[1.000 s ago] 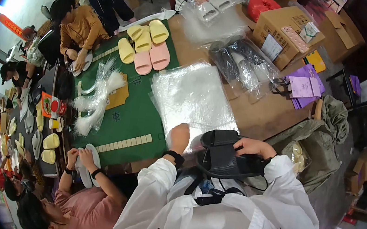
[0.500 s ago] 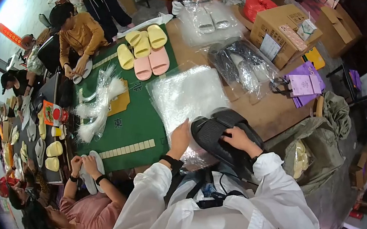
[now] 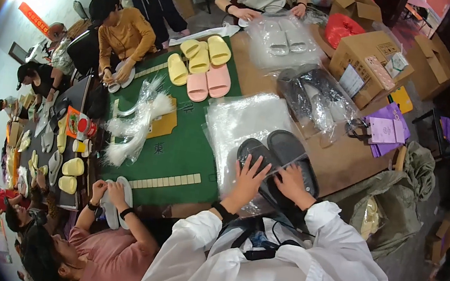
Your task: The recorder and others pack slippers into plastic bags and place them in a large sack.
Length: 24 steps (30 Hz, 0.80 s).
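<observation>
On clear bags point(image 3: 238, 125), dark slippers point(image 3: 286, 155) under L hand point(image 3: 247, 179), R hand point(image 3: 292, 183)

Dark grey slippers point(image 3: 285, 160): matt, foam-like, smooth moulded surface. Left hand point(image 3: 249, 174) and right hand point(image 3: 290, 182) rest bare on them. Stack of clear plastic bags point(image 3: 241, 125) beneath: thin film, glossy, wrinkled, strong highlights. Green table mat point(image 3: 177, 151): cloth-like, matt, felt look. Bare table top point(image 3: 343, 157): brown, wood-like, dull. Yellow slippers point(image 3: 199, 56) and pink slippers point(image 3: 209, 82): the same matt smooth foam. Bagged dark slippers point(image 3: 314, 98): shiny crinkled film over them. Cardboard box point(image 3: 371, 60): brown, matt, paper label. Purple paper bags point(image 3: 384, 131): smooth, slight sheen. Own sleeves point(image 3: 288, 264): white woven cloth, matt, creased.
</observation>
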Motion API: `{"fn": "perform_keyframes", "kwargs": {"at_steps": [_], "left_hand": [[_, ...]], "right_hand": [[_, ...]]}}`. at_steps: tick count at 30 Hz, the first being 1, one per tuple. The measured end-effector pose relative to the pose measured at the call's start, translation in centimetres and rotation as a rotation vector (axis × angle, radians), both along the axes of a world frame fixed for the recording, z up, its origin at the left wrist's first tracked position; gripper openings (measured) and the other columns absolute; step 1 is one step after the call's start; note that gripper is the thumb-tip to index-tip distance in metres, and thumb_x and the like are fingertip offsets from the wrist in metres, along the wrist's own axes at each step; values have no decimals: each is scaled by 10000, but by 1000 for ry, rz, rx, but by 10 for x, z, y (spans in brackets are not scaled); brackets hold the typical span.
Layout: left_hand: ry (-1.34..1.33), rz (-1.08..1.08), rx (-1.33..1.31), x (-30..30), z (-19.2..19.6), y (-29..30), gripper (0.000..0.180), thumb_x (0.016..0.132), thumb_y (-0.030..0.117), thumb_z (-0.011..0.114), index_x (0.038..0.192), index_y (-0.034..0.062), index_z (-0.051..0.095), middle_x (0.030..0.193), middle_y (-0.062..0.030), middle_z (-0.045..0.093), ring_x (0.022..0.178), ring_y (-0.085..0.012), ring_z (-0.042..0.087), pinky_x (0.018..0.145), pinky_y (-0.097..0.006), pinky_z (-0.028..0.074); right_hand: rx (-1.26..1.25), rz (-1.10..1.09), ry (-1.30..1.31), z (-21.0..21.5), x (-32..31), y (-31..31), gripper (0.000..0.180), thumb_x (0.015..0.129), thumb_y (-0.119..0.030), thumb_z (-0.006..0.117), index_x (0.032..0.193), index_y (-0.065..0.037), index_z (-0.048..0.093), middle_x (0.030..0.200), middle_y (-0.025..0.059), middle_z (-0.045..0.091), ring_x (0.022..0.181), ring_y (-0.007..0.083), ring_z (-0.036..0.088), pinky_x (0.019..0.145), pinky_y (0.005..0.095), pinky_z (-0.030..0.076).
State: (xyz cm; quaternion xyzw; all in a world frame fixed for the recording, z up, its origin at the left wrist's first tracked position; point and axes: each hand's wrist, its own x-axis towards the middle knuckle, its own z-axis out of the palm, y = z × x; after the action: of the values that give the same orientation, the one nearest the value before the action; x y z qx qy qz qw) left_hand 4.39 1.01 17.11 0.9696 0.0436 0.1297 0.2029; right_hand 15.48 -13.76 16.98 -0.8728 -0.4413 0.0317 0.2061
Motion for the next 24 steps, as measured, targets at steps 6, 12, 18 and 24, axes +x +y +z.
{"fn": "perform_keyframes", "kwargs": {"at_steps": [6, 12, 18, 24], "left_hand": [[91, -294, -221, -12, 15, -13, 511, 796, 69, 555, 1280, 208, 466, 1416, -150, 268, 1305, -382, 228, 1034, -563, 183], [74, -393, -564, -33, 44, -26, 377, 821, 10, 507, 1192, 65, 544, 1340, -260, 358, 1226, -424, 362, 1035, -434, 275], [107, -186, -1187, -10, 42, -27, 388, 975, 171, 323, 1323, 6, 364, 1359, -179, 360, 1224, -306, 407, 969, -375, 378], [93, 114, -1296, 37, 49, 0, 458, 982, 320, 307, 1298, -9, 347, 1284, -158, 416, 1014, -289, 561, 862, -360, 471]], "right_hand": [[96, -92, -100, -24, 9, 22, 275, 744, -263, 564, 959, -95, 595, 832, 169, 556, 840, 361, 490, 737, 484, 362], [214, -231, -64, -17, 15, 74, 227, 738, -287, 523, 811, -99, 626, 804, 171, 590, 890, 369, 506, 839, 517, 340], [147, -131, -131, -40, 30, 76, 268, 747, -235, 579, 971, -92, 614, 953, 161, 551, 1062, 359, 458, 917, 528, 327], [382, -299, 607, 5, -13, -5, 319, 799, -245, 598, 1079, -92, 574, 1278, 146, 455, 1187, 339, 411, 954, 418, 357]]}}
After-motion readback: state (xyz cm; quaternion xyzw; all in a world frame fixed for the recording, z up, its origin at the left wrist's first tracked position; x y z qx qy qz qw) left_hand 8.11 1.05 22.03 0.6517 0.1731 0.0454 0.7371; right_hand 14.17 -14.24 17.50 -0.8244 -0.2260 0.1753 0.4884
